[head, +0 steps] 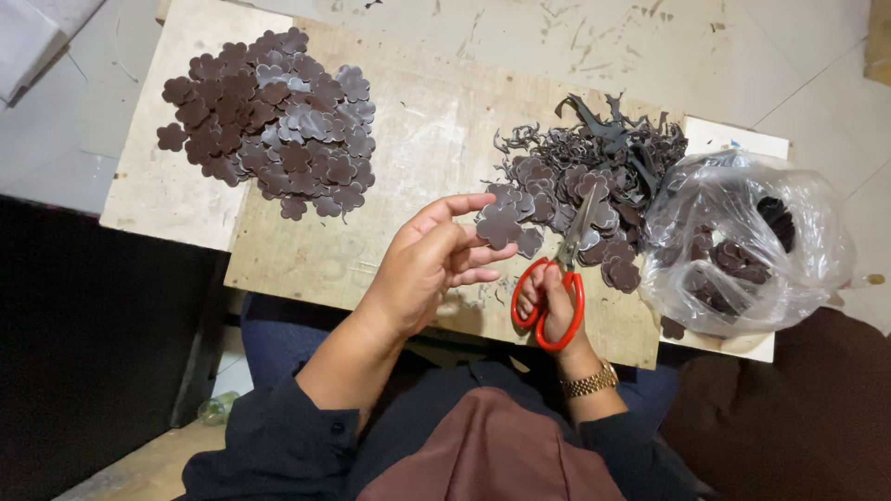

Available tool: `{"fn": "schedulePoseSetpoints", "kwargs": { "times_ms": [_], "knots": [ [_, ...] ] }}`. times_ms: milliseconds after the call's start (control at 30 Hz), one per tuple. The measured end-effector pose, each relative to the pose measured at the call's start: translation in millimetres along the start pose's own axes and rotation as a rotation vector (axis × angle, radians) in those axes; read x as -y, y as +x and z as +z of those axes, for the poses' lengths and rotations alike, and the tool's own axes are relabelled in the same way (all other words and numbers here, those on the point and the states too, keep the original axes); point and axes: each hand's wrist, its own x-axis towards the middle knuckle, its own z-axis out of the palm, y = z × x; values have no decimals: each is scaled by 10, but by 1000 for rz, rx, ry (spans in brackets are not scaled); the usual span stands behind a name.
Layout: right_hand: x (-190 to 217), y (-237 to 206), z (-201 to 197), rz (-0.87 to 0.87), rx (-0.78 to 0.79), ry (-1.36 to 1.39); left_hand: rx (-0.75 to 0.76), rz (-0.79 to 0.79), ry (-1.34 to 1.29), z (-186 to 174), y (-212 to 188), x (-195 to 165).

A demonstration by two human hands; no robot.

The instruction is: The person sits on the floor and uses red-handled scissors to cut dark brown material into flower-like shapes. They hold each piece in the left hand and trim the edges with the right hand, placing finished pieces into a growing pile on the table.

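- Left hand (429, 264) pinching a dark brown flower-shaped leather cutout (498, 225) over the bare wooden board (418, 139).
- Right hand (554, 311) gripping red-handled scissors (557, 278), fingers partly hidden in loops.
- Blade tips blurring into the scrap pile (603, 158).
- Clear plastic bag (742, 241) obscuring contents.

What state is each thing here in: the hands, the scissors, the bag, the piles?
Left hand: pinching one dark flower-shaped piece, fingers spread.
Right hand: fingers through the red handles.
Scissors: blades nearly shut, pointing away.
Plastic bag: open, crumpled, holding dark pieces.
Left pile of flower shapes: heaped, untouched.
Scrap pile: tangled offcuts mixed with flower shapes.
Wooden board: flat, scuffed.
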Motion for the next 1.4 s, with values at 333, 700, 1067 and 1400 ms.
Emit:
{"fn": "schedulePoseSetpoints", "kwargs": {
  "times_ms": [333,700,1067,1400],
  "knots": [
    [-63,-20,71,-251,-12,-174,-183,55,261,-474,393,444],
    [-111,-3,36,-232,-13,-174,-663,658,248,-1017,421,-463],
    [-93,52,55,-238,-43,-227,-406,219,1868,-834,102,611],
    [-10,-35,-43,-331,-289,-449,-167,264,1929,-630,489,808]
  ]
}}
